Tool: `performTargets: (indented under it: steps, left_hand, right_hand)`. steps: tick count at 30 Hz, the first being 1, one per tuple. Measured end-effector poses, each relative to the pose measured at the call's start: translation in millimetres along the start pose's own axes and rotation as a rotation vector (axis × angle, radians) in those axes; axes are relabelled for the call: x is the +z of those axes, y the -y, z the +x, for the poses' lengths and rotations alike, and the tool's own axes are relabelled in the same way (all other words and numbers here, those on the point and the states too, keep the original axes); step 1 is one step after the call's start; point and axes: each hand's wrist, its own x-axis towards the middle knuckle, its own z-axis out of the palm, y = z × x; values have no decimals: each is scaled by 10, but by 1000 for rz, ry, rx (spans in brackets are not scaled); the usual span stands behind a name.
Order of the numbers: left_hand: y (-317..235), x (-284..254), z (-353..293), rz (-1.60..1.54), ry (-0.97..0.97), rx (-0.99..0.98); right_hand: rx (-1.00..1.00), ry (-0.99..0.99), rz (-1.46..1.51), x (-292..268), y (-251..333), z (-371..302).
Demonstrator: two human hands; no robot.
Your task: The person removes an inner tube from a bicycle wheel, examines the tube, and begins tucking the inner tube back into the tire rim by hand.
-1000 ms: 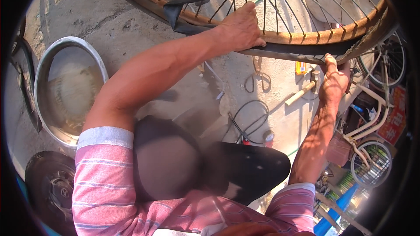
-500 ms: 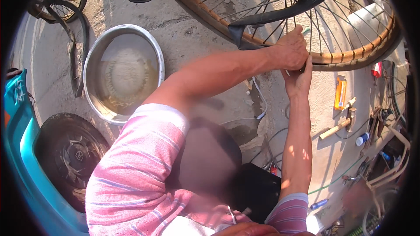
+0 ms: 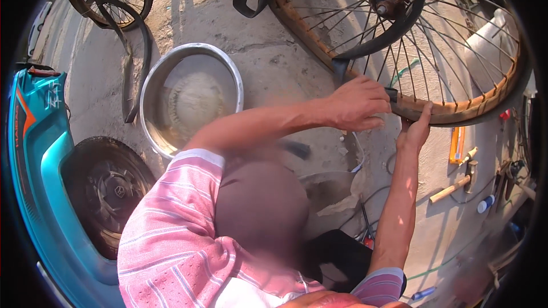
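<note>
A spoked bicycle wheel with a rusty rim (image 3: 456, 113) fills the upper right. A black inner tube (image 3: 379, 47) loops across its spokes and runs down to the rim. My left hand (image 3: 358, 104) is at the rim's near edge, its fingers curled over the tube where a dark piece shows past the fingertips; the palm side is hidden. Just to its right, my right hand (image 3: 415, 130) grips the wheel from below, with the thumb up against the rim and the other fingers mostly hidden behind.
A metal basin (image 3: 240, 88) of water stands left of my arm. Beyond it lies a strip of old rubber tubing (image 3: 146, 74). A small vehicle wheel (image 3: 108, 191) and turquoise bodywork (image 3: 51, 154) are at left. A hammer (image 3: 451, 189) and an orange box (image 3: 456, 145) lie at right.
My view has shifted, so the scene sits lower and farther right. My left hand has moved left along the rim, away from my right hand, which has its thumb on the rim.
</note>
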Motion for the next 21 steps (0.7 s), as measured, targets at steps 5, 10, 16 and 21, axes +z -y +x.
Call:
performTargets:
  steps: [5, 10, 16, 21]
  left_hand:
    - [-85, 13, -253, 257, -61, -207]
    - [-87, 115, -69, 359, 2, -223]
    - [-117, -630, 137, 270, 27, -311]
    - [-297, -2005, -244, 499, -114, -499]
  right_hand:
    - [-211, -2, -4, -31, 413, -204]
    - [-401, 5, -42, -11, 597, -359]
    - [-527, 139, -123, -133, 667, -244]
    - [-526, 97, -245, -252, 726, -131]
